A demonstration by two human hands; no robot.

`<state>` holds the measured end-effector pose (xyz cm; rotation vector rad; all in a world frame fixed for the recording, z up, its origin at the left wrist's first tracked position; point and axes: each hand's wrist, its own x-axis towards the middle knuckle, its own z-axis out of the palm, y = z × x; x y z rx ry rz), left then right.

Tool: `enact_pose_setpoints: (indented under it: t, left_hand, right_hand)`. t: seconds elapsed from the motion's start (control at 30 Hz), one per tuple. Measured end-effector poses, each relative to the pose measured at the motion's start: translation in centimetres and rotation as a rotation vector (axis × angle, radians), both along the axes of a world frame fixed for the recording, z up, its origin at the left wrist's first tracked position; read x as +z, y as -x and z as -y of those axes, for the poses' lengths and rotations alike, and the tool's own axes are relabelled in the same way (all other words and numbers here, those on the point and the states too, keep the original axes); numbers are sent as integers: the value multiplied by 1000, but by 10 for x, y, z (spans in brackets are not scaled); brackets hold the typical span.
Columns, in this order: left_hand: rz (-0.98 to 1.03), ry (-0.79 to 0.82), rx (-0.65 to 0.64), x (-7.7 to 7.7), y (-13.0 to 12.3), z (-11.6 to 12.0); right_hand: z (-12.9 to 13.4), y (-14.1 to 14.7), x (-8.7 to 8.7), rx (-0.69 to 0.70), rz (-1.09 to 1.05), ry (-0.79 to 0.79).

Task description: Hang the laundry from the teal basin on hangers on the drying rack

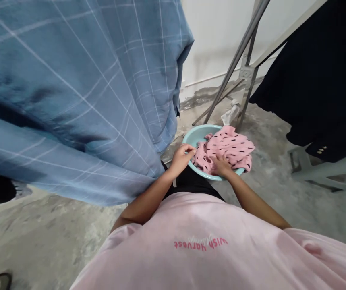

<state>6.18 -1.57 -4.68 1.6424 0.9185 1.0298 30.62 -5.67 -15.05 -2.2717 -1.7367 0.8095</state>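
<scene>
A light blue-green plastic basin (pixel 197 135) sits in front of my body, holding a heap of crumpled pink cloth (pixel 231 141) with short black dashes. The cloth spills over the basin's right edge. My left hand (pixel 183 158) is at the basin's left rim, thumb and fingers pinched together beside the cloth. Whether anything is caught in that pinch is too small to make out. My right hand (pixel 222 165) rests on the front of the pink cloth, fingers spread over it.
A large blue checked cloth (pixel 100 88) hangs close on the left. Metal rack legs (pixel 236 60) stand beyond the basin, with a whitish rag (pixel 231 112) near their foot. Dark clothing (pixel 318 80) hangs at right above a grey-green plastic stool (pixel 336 171). The floor (pixel 54 241) is concrete.
</scene>
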Motion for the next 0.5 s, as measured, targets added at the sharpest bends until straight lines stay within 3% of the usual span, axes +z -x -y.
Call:
enact_pose_setpoints:
  t: [0.13, 0.23, 0.37, 0.5]
  left_hand:
    - [-43, 45, -74, -3, -6, 3]
    - [-64, 93, -93, -6, -4, 4]
    - [-122, 182, -47, -18, -2, 1]
    - [-143, 204, -44, -24, -11, -1]
  right_hand:
    - [-8, 13, -12, -74, -107, -8]
    - [-18, 16, -3, -135, -276, -128]
    - [-22, 4, 32, -251, -586, -382]
    - [-12, -14, 91, -369, -877, -678]
